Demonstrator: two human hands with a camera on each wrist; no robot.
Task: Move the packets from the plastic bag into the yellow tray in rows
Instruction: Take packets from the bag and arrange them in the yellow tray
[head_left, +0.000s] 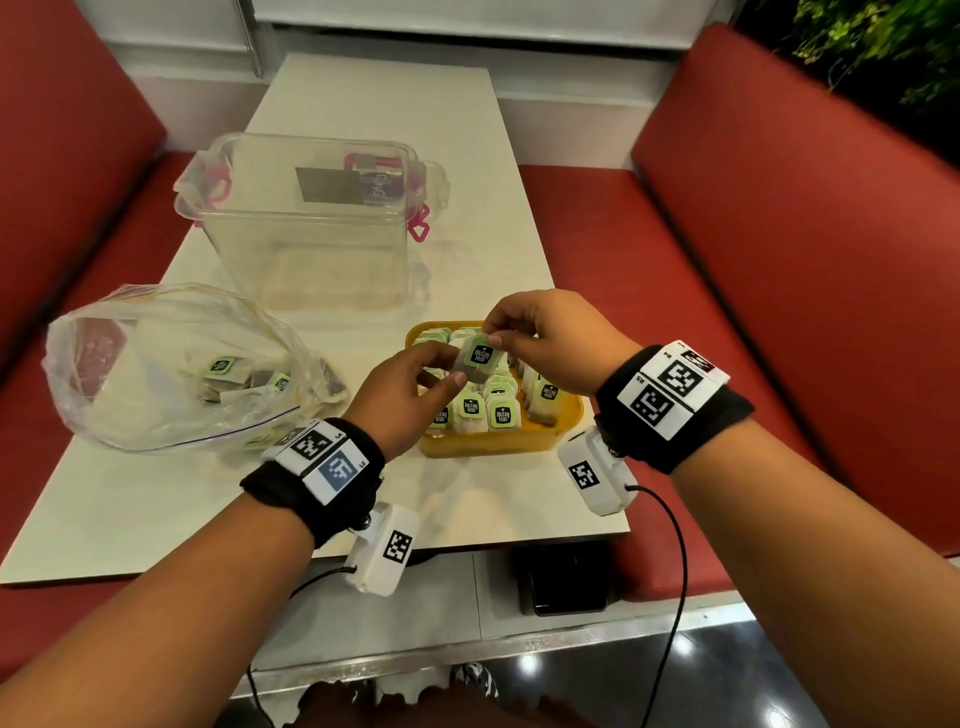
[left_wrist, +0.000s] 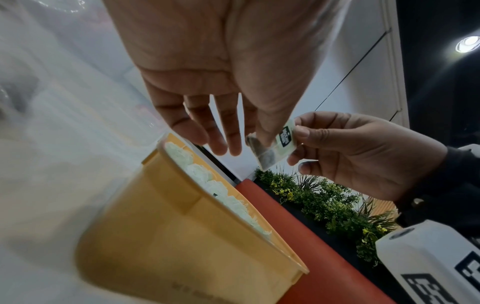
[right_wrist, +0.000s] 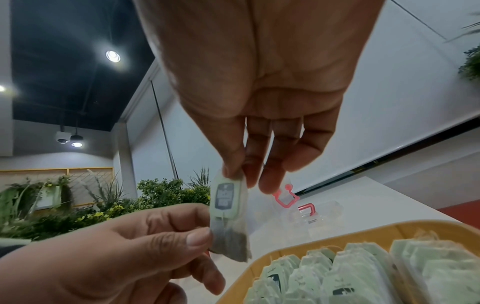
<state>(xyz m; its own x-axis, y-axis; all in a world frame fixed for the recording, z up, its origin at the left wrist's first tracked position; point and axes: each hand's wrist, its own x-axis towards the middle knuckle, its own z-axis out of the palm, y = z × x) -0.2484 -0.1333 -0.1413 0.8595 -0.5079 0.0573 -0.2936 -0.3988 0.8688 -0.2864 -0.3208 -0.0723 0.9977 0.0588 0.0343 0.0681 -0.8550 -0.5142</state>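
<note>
A tea packet (head_left: 475, 358) with a green-and-black tag hangs just above the yellow tray (head_left: 498, 441). My right hand (head_left: 491, 336) pinches its top edge and my left hand (head_left: 453, 370) pinches its lower left side. In the right wrist view the packet (right_wrist: 228, 207) hangs upright between right hand (right_wrist: 240, 176) and left hand (right_wrist: 205, 224). Rows of packets (head_left: 485, 410) stand on edge in the tray. The clear plastic bag (head_left: 171, 364) lies left of the tray with several packets (head_left: 228, 374) inside.
A clear lidless container with pink latches (head_left: 311, 218) stands behind the tray and bag. Red bench seats (head_left: 779, 270) flank the cream table (head_left: 156, 499). The table's front edge runs just below my wrists.
</note>
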